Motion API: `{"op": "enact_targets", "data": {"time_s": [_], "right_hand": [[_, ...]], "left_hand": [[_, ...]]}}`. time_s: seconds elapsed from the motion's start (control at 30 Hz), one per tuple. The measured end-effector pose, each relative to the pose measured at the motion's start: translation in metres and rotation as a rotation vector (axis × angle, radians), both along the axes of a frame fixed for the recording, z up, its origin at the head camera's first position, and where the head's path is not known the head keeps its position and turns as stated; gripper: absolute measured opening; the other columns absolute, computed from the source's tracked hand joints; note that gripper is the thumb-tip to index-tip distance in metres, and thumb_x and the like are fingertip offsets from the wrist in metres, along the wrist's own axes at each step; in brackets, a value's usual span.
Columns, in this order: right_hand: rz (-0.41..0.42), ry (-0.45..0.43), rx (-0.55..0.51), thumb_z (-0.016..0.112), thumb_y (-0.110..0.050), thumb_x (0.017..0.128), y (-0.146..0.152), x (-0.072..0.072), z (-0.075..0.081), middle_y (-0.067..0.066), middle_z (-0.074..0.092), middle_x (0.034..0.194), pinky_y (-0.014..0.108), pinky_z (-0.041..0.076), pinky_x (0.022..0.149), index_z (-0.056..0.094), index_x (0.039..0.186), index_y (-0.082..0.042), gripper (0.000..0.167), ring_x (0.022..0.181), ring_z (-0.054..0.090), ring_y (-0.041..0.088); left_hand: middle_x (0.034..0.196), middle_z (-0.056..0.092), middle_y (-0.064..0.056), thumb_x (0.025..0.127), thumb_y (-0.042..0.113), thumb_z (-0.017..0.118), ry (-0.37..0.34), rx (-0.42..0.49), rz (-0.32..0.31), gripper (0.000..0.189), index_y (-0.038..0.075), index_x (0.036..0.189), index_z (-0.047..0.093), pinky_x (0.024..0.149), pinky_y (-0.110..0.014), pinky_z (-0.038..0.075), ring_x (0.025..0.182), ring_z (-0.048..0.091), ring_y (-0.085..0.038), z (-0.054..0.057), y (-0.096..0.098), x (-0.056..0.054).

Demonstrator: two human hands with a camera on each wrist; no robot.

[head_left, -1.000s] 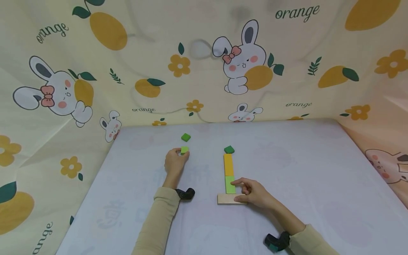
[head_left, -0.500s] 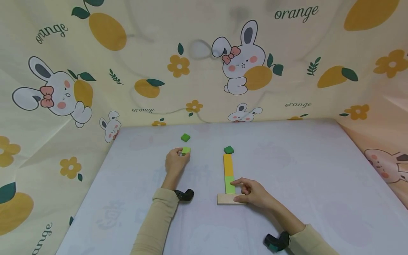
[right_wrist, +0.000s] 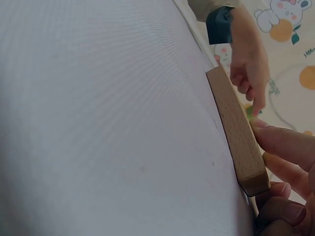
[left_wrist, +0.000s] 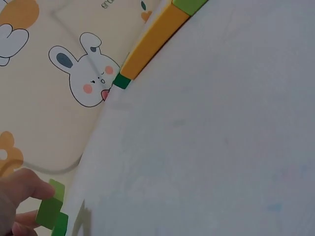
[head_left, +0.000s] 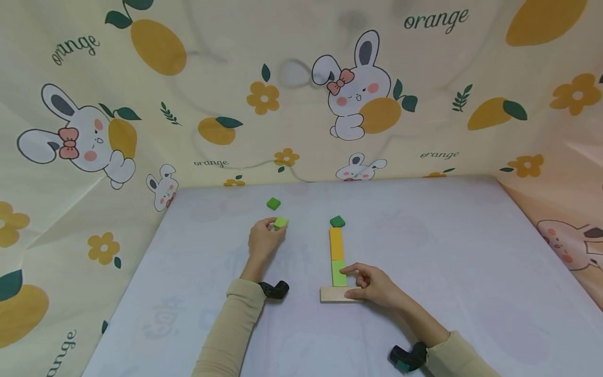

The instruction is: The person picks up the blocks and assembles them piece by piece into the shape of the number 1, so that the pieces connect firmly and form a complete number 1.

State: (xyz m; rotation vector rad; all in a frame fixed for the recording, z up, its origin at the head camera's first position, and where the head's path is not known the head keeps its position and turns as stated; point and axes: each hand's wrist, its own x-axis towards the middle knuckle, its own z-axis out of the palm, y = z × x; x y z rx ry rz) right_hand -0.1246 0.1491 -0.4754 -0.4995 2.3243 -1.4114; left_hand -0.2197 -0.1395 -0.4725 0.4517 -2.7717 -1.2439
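Your left hand [head_left: 265, 242] pinches a small light green block [head_left: 280, 222] between thumb and fingers, over the left part of the white-covered table [head_left: 424, 251]; whether the block touches the table, I cannot tell. Just beyond it lies a bright green diamond-shaped block [head_left: 274, 203]. Your right hand [head_left: 380, 288], well apart from your left, has its index finger at a flat light green rectangle [head_left: 338, 279] and its thumb over a long pale wooden bar [head_left: 332, 296]; I cannot tell whether it grips either. The bar lies crosswise at the near end of the rectangle, and beyond that come an elongated yellow block [head_left: 336, 244] and a dark green angular block [head_left: 337, 221]
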Motion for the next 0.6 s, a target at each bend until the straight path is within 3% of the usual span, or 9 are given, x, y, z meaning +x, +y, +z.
{"op": "enact_targets", "data": {"time_s": [0.27, 0.4, 0.6], "right_hand": [[0.004, -0.004, 0.001, 0.078, -0.016, 0.079, 0.000, -0.001, 0.000, -0.002, 0.035, 0.066, 0.020, 0.030, 0.060, 0.061, 0.122, -0.001, 0.049, 0.060, 0.033, 0.003], [0.002, -0.007, 0.008, 0.078, -0.017, 0.079, 0.000, -0.001, -0.001, -0.003, 0.035, 0.066, 0.020, 0.030, 0.059, 0.061, 0.122, -0.001, 0.049, 0.060, 0.034, 0.003], [0.000, -0.003, 0.017, 0.078, -0.018, 0.078, 0.000, 0.000, -0.001, -0.004, 0.034, 0.065, 0.019, 0.030, 0.059, 0.061, 0.121, -0.002, 0.049, 0.060, 0.034, 0.002]], "left_hand": [[0.082, 0.057, 0.000, 0.082, 0.031, 0.072, 0.027, 0.003, -0.037, 0.042, 0.013, 0.119, 0.068, 0.053, -0.023, 0.030, 0.063, 0.041, -0.010, 0.001, 0.007, -0.001], [0.073, 0.048, 0.005, 0.082, 0.030, 0.072, 0.041, 0.000, -0.058, 0.042, 0.012, 0.120, 0.068, 0.051, -0.023, 0.028, 0.060, 0.037, -0.009, 0.001, 0.009, 0.000], [0.071, 0.045, 0.006, 0.082, 0.029, 0.073, 0.043, 0.013, -0.084, 0.043, 0.011, 0.120, 0.068, 0.050, -0.022, 0.026, 0.058, 0.035, -0.009, 0.003, 0.013, 0.002]]}}
